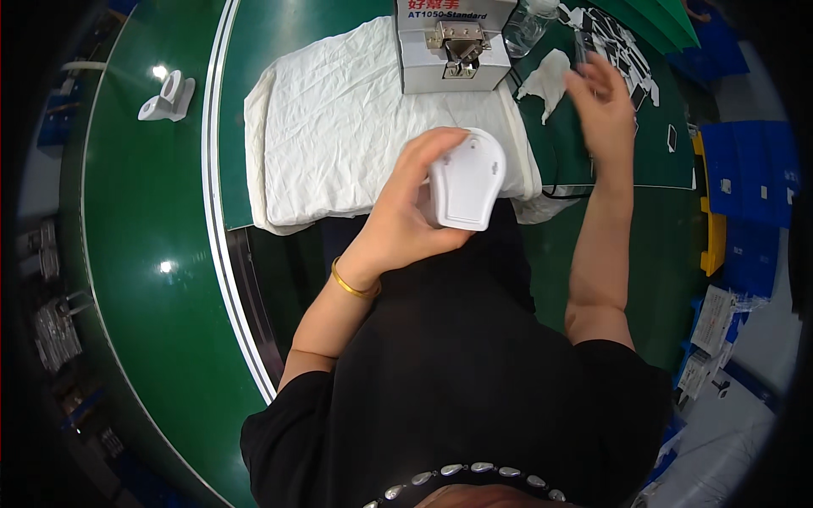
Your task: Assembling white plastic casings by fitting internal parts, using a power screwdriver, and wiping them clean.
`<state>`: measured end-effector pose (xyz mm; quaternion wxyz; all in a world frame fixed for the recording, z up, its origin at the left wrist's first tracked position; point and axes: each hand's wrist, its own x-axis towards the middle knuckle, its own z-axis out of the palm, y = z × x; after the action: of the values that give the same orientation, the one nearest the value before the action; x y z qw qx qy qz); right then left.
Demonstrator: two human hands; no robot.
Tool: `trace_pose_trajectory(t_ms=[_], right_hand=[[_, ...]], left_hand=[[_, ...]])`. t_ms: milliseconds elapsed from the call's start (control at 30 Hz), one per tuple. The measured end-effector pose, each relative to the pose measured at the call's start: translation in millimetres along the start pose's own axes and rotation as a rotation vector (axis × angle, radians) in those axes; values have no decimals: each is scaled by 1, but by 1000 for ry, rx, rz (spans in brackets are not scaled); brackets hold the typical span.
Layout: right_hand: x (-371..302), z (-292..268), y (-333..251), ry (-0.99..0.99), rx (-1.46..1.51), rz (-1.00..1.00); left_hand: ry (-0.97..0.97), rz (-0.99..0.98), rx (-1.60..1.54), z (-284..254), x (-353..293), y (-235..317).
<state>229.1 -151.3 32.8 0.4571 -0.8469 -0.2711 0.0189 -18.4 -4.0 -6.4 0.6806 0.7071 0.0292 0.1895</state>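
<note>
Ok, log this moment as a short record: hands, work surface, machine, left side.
Left hand: holding a white part
Right hand: beside a crumpled white rag; grip unclear
Work surface: white cloth on green table
Machine: boxy unit beyond the left hand
Left side: white piece on green surface

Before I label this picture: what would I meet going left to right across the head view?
Loose white part, gold bracelet, white casing held by the left hand, right hand, blue bins.
</note>
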Motion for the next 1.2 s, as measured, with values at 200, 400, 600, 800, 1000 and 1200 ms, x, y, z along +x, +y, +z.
trace_pose_trajectory(t_ms=[200,400,600,800,1000,1200], right_hand=[[55,-25,77,25,-334,455],[72,-43,97,-158,783,414],[53,-4,-75,-220,1247,-111],[77,47,-108,-289,1375,-387],[67,40,-147,-279,743,-272],[87,69,-123,-100,534,-386]], left_hand=[[97,-95,-93,10,-3,-4],[194,160,436,7,-1,-5],[221,175,459,15,1,-19],[219,145,470,14,0,-9],[199,149,529,18,-2,-28],[194,158,562,18,1,-32]])
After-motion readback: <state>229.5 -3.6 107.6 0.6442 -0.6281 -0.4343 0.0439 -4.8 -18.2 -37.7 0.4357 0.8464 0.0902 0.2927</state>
